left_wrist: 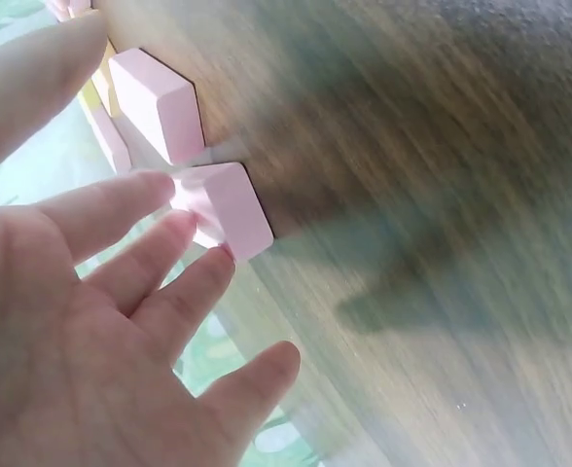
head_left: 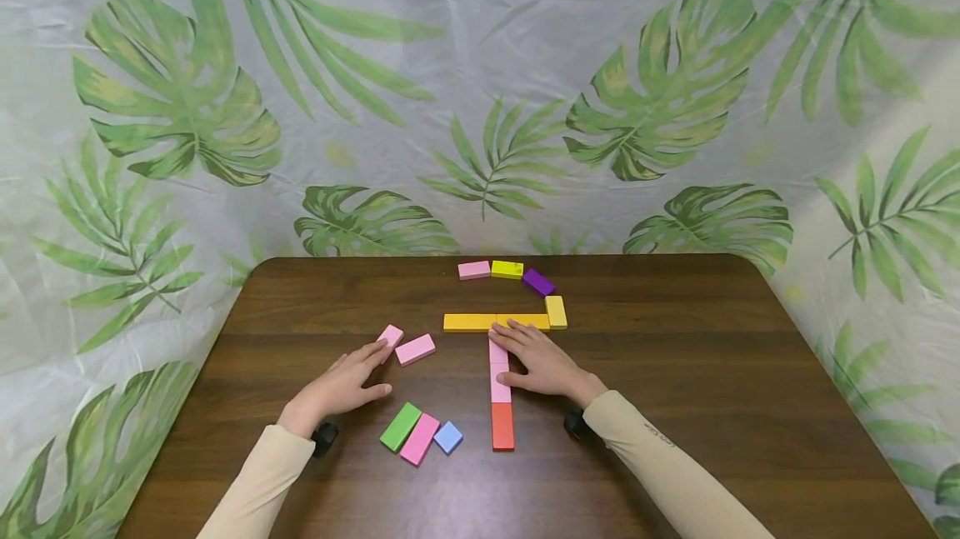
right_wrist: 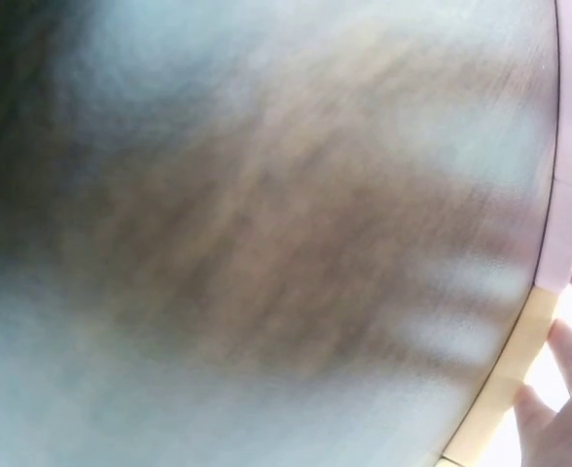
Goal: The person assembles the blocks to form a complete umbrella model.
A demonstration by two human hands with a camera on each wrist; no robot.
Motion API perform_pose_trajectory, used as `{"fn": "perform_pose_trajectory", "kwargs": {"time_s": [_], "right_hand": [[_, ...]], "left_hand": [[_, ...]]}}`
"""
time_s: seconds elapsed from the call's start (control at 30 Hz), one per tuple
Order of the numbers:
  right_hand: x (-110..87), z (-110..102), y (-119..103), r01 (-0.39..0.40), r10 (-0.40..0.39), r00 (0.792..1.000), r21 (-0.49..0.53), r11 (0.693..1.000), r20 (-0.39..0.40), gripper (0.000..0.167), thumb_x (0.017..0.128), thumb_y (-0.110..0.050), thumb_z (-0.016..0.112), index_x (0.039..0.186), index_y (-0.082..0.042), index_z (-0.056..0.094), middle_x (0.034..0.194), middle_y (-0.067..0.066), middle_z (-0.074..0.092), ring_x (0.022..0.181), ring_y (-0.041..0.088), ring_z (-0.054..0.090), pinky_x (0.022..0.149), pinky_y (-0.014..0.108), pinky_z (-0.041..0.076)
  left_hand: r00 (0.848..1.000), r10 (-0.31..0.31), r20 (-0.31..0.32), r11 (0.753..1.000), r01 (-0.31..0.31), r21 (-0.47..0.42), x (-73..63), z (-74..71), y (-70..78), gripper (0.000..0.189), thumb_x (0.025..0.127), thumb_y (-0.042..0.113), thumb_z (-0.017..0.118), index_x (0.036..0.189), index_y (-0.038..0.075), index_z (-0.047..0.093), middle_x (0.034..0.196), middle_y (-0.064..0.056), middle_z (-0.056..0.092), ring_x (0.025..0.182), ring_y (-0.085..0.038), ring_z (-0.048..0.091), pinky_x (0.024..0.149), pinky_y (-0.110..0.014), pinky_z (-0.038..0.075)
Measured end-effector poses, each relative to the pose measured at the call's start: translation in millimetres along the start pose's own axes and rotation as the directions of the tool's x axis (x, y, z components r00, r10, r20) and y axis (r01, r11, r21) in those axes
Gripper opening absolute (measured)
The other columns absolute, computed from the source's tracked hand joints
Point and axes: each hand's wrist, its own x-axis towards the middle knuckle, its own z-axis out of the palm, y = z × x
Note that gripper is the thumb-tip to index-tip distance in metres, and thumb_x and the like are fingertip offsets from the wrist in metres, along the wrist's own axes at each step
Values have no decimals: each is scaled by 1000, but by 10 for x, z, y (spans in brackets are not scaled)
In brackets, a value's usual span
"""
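Note:
My left hand [head_left: 337, 386] reaches out with fingers extended, its fingertips touching a pink block [head_left: 391, 336]. In the left wrist view those fingertips meet the near side of the same pink block [left_wrist: 237, 209]. Beside it lies a second pink block [head_left: 416, 349]. My right hand [head_left: 546, 361] is spread over a column of two pink blocks [head_left: 499, 390] with a red block [head_left: 502, 426] at its near end. Its fingers reach the row of two orange blocks [head_left: 468, 322] across the column's top, and the thumb lies over the lower pink block.
Beyond the orange row, a yellow block [head_left: 556, 312], a purple block [head_left: 538, 281], a bright yellow block [head_left: 507, 270] and a pink block [head_left: 474, 271] curve leftward. Green [head_left: 401, 426], deep pink [head_left: 420, 439] and blue [head_left: 448, 437] blocks lie front left. A leaf-print sheet [head_left: 495, 64] hangs behind the table.

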Motion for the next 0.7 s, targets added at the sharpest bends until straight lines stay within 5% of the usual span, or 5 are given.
{"fn": "perform_pose_trajectory", "kwargs": {"time_s": [0.7], "right_hand": [[-8, -17, -12, -5, 5, 1000, 17, 1000, 6, 73, 92, -46, 56, 150, -9, 32, 154, 9, 29, 143, 31, 16, 114, 46, 11]], "left_hand": [[999, -34, -3, 999, 34, -10, 375, 13, -41, 68, 96, 33, 57, 144, -8, 33, 149, -26, 28, 136, -44, 26, 105, -65, 15]]}}
